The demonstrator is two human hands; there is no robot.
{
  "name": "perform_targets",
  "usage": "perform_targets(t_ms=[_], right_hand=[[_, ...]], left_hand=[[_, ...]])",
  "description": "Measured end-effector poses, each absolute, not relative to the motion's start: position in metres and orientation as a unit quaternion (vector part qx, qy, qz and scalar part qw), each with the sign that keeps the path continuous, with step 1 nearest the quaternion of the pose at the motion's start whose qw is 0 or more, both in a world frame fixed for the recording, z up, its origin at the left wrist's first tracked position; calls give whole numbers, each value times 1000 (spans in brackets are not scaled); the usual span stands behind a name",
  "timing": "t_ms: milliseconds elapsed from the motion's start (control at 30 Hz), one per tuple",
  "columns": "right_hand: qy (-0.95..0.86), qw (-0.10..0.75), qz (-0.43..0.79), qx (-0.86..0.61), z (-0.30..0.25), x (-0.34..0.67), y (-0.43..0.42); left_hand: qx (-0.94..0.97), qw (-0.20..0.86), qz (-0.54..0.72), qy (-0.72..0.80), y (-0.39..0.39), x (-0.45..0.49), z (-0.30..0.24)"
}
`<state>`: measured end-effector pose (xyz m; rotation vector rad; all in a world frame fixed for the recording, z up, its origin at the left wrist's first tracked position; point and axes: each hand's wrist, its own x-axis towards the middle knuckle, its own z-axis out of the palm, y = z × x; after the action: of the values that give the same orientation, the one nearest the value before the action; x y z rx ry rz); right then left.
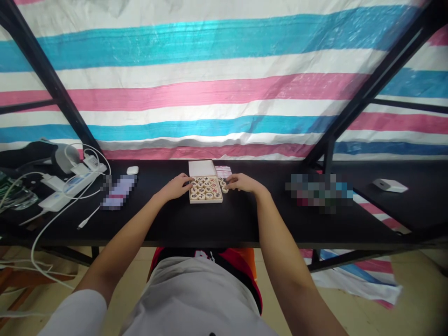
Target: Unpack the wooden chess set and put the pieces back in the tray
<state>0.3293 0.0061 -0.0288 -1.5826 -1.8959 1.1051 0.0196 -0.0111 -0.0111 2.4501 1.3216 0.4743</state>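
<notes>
A shallow white box (206, 201) lies on the black table, its lid part (201, 168) folded back behind it. Rows of round Chinese chess pieces (208, 190) with black and red characters fill it. My left hand (178, 186) rests at the box's left edge, fingertips against the side and the nearest pieces. At the right side, my right hand (242, 182) has its fingers closed on a chess piece (224, 190) just outside the box. A pink-and-white printed paper (223, 171) lies behind that hand.
On the left are a power strip (66, 189) with white cables, a phone (119, 192) and a white earbud case (132, 170). To the right lie a blurred-out item (320, 191) and a white charger (389, 185). Black frame posts (52, 79) stand before a striped sheet (210, 88).
</notes>
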Motion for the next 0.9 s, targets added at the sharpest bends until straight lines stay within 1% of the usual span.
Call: perform_targets(t_ms=[133, 333, 500, 600, 733, 800, 900], right_hand=[[-701, 198, 395, -560, -28, 326, 7], [-705, 219, 395, -547, -26, 321, 4], [-671, 246, 363, -598, -32, 320, 8], [-654, 240, 355, -623, -36, 316, 11], [-661, 234, 366, -611, -37, 309, 12], [-675, 234, 327, -619, -35, 304, 10], [-714, 270, 187, -618, -31, 295, 7]], left_hand=[[858, 154, 169, 461, -8, 19, -14], [860, 146, 163, 461, -5, 17, -18], [860, 151, 169, 458, -5, 17, -18], [861, 146, 166, 458, -4, 17, -20], [862, 143, 167, 457, -3, 16, -21], [862, 143, 169, 456, -3, 17, -21], [862, 145, 167, 457, -5, 17, -19]])
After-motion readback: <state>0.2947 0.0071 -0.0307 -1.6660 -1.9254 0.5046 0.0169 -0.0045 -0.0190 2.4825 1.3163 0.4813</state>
